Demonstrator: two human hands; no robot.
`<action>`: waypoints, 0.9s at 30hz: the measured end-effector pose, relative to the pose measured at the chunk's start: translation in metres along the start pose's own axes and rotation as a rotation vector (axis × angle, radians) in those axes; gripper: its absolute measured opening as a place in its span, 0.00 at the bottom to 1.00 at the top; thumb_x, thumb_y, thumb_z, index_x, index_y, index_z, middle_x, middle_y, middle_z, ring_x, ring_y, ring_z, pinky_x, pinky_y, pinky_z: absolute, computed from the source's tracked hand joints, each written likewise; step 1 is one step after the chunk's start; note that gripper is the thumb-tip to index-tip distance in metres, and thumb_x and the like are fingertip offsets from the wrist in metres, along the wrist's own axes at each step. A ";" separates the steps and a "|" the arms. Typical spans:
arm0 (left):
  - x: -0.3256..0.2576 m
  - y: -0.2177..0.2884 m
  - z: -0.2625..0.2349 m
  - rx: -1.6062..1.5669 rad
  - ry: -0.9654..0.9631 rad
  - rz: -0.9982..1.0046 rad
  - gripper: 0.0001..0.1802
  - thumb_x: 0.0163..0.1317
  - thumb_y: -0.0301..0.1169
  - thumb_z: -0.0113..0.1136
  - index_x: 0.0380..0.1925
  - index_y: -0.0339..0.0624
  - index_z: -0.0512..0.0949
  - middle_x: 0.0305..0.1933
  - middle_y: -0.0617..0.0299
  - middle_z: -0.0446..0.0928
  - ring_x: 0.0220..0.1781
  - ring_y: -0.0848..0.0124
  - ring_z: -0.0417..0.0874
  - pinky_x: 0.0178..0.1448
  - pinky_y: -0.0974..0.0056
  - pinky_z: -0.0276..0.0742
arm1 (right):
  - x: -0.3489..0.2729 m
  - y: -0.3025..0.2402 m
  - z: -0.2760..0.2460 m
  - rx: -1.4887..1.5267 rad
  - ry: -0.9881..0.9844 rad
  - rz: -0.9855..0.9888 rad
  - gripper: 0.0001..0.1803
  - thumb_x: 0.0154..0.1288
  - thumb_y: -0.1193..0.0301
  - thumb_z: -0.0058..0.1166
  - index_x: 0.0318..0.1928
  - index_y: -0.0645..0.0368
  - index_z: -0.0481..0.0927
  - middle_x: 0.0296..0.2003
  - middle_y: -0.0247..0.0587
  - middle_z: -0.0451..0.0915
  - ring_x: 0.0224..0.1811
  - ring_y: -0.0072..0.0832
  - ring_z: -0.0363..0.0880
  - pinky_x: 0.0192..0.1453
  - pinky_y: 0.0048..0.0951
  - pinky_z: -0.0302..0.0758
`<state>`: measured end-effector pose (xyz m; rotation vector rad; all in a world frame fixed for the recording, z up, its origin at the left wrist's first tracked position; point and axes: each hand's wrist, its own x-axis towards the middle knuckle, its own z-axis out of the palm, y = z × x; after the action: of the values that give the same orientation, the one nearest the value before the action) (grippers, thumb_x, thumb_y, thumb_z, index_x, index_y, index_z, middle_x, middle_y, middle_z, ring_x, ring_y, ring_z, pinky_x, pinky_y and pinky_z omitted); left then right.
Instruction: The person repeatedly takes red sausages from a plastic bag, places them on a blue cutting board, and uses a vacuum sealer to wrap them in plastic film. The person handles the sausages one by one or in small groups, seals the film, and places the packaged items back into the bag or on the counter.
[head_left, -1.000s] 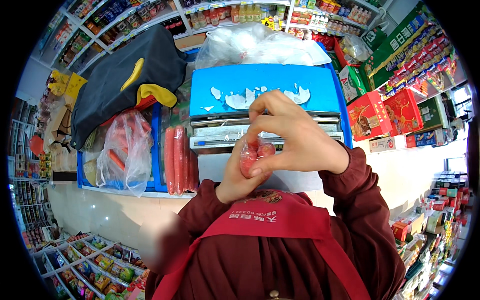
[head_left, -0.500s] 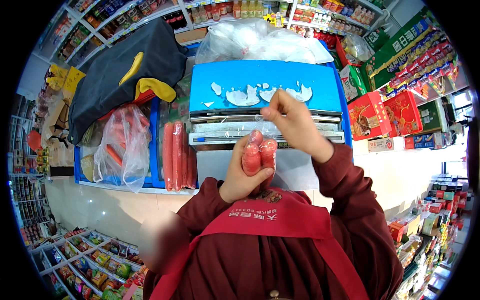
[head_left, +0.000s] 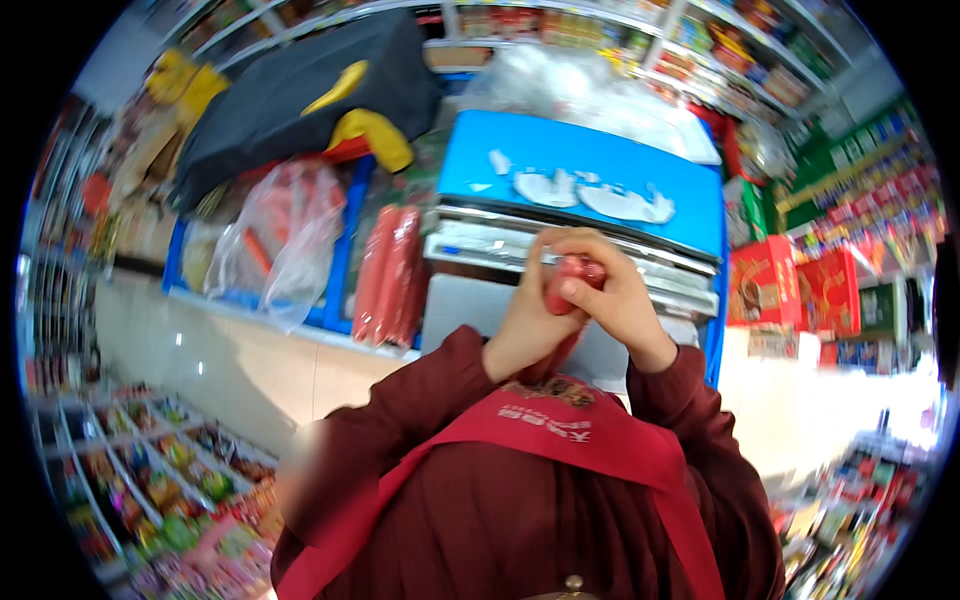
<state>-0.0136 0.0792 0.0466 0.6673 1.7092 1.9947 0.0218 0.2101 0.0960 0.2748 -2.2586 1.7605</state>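
Both hands are raised before the chest and closed together on one small red sausage (head_left: 572, 280). The left hand (head_left: 528, 318) grips it from below, and the right hand (head_left: 612, 300) wraps over it from the right side; the fingers hide most of it. Behind the hands stands one machine (head_left: 585, 195) with a blue top and a metal front. Left of it lie two long red sausages (head_left: 390, 272), smooth and tube-shaped. Further left is one clear plastic bag (head_left: 280, 240), crumpled, and above it one black jacket (head_left: 290, 95).
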 end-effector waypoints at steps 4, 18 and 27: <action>-0.009 0.002 -0.002 0.096 0.055 -0.121 0.55 0.47 0.30 0.68 0.68 0.39 0.40 0.51 0.50 0.73 0.52 0.61 0.77 0.56 0.63 0.71 | -0.008 0.024 0.030 0.143 0.299 0.129 0.14 0.54 0.77 0.59 0.44 0.63 0.76 0.42 0.40 0.79 0.45 0.25 0.76 0.51 0.26 0.71; -0.088 0.007 -0.094 -0.269 -0.079 -0.278 0.34 0.48 0.25 0.66 0.58 0.40 0.64 0.57 0.60 0.68 0.59 0.73 0.67 0.61 0.65 0.64 | 0.009 0.007 0.121 -0.023 -0.146 0.281 0.34 0.45 0.65 0.69 0.52 0.63 0.70 0.44 0.44 0.79 0.47 0.29 0.78 0.52 0.29 0.72; -0.117 -0.007 -0.309 -0.205 0.070 -0.397 0.28 0.51 0.24 0.63 0.54 0.39 0.71 0.48 0.63 0.77 0.52 0.73 0.74 0.56 0.65 0.70 | 0.180 -0.059 0.239 -0.511 -0.747 -0.705 0.36 0.35 0.72 0.69 0.51 0.59 0.72 0.41 0.48 0.77 0.43 0.44 0.77 0.47 0.33 0.74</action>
<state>-0.1090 -0.2323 -0.0082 0.1718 1.5049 1.8870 -0.1519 -0.0337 0.1534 1.5774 -2.4660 0.7385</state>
